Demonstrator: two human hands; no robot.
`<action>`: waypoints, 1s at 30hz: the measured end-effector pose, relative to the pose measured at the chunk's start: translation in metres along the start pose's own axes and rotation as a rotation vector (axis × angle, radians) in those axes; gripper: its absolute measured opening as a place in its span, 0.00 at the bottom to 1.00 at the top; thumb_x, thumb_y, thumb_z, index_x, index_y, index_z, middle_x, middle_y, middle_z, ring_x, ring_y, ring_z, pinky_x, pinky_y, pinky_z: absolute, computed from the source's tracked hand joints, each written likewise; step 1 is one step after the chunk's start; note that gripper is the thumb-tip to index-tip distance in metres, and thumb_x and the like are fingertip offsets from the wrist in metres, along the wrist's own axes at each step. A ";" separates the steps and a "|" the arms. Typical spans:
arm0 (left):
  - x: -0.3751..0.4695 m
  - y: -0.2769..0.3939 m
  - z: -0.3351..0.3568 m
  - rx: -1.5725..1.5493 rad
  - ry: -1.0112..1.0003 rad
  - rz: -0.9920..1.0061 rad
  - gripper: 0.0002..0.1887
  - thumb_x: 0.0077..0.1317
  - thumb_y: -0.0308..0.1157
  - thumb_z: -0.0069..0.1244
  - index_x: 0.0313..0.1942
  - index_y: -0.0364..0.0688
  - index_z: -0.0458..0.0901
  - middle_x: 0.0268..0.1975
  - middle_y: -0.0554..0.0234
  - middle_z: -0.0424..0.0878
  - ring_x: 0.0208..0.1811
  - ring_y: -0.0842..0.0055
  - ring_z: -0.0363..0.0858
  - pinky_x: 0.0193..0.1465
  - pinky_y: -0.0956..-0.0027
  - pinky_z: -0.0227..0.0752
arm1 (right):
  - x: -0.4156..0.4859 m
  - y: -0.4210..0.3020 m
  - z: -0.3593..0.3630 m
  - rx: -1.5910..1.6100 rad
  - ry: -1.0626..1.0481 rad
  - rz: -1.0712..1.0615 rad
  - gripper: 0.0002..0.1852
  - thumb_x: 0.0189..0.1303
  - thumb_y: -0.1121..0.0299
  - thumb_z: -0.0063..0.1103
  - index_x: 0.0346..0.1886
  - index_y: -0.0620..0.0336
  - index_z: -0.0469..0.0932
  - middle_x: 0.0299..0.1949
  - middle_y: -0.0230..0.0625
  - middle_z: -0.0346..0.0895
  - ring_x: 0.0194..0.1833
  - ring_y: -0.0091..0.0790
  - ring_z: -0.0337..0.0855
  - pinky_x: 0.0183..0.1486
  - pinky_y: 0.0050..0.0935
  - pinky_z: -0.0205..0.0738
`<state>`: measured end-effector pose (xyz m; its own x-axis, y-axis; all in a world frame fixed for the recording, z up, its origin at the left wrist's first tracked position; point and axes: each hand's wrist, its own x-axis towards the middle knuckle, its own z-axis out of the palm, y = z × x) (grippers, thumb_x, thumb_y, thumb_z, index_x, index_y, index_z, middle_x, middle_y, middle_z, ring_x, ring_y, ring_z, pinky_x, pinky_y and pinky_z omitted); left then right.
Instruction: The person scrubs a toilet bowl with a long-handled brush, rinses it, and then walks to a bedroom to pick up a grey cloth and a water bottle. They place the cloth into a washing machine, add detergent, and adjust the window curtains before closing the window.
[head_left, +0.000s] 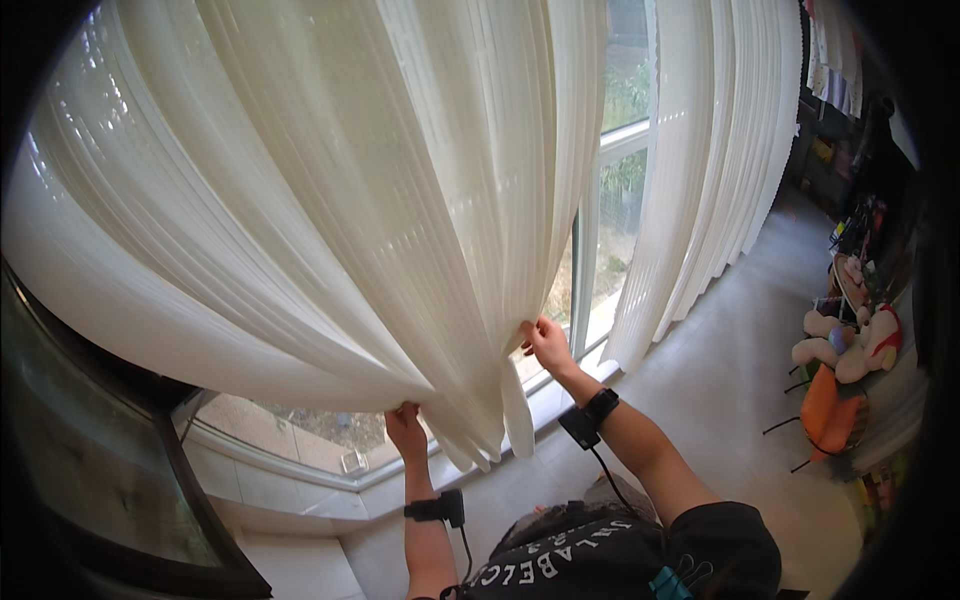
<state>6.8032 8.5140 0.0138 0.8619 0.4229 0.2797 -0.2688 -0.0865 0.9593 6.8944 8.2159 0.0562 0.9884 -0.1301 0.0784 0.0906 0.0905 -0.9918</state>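
A cream sheer curtain (360, 187) hangs in loose folds before me. Its near side edge is pinched by my left hand (406, 431), which pulls the cloth inward in a long swag. My right hand (550, 346) grips the opposite edge, higher up and to the right. Between the two hands the cloth is gathered narrow, and its hem fans out just above the window sill. My right fingertips are partly hidden by the fabric. Behind the curtain stands a white-framed window (587, 247), visible through the gap on the right.
A second sheer curtain panel (697, 165) hangs at the right. Plush toys (851, 341) and an orange leaf-shaped cushion (829, 412) lie along the right side. A dark-framed glossy panel (127, 442) stands at the lower left, beside a pale ledge (300, 501). Grey floor (697, 390) extends to the right.
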 end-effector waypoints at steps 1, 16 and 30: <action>-0.002 0.000 0.001 0.008 0.004 -0.052 0.10 0.75 0.29 0.44 0.51 0.33 0.74 0.41 0.61 0.82 0.41 0.79 0.81 0.45 0.73 0.75 | -0.004 0.001 -0.003 -0.003 -0.040 0.052 0.15 0.72 0.61 0.50 0.41 0.66 0.76 0.28 0.32 0.77 0.27 0.23 0.79 0.26 0.24 0.77; -0.016 0.009 0.005 -0.027 -0.083 -0.033 0.08 0.72 0.26 0.47 0.47 0.33 0.76 0.38 0.60 0.83 0.40 0.78 0.81 0.46 0.73 0.74 | -0.016 -0.002 -0.003 -0.082 -0.052 0.020 0.12 0.63 0.62 0.64 0.35 0.61 0.77 0.26 0.29 0.78 0.27 0.20 0.79 0.28 0.22 0.75; -0.004 0.016 -0.004 0.202 -0.113 -0.102 0.10 0.74 0.27 0.42 0.48 0.31 0.75 0.36 0.59 0.84 0.35 0.77 0.81 0.39 0.71 0.73 | -0.009 -0.009 -0.018 -0.173 -0.145 0.057 0.10 0.69 0.67 0.54 0.43 0.66 0.77 0.31 0.33 0.81 0.29 0.23 0.82 0.32 0.23 0.77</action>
<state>6.7943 8.5143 0.0279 0.9260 0.3359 0.1723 -0.0961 -0.2316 0.9681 6.8824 8.1989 0.0624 0.9996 0.0148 0.0235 0.0246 -0.0787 -0.9966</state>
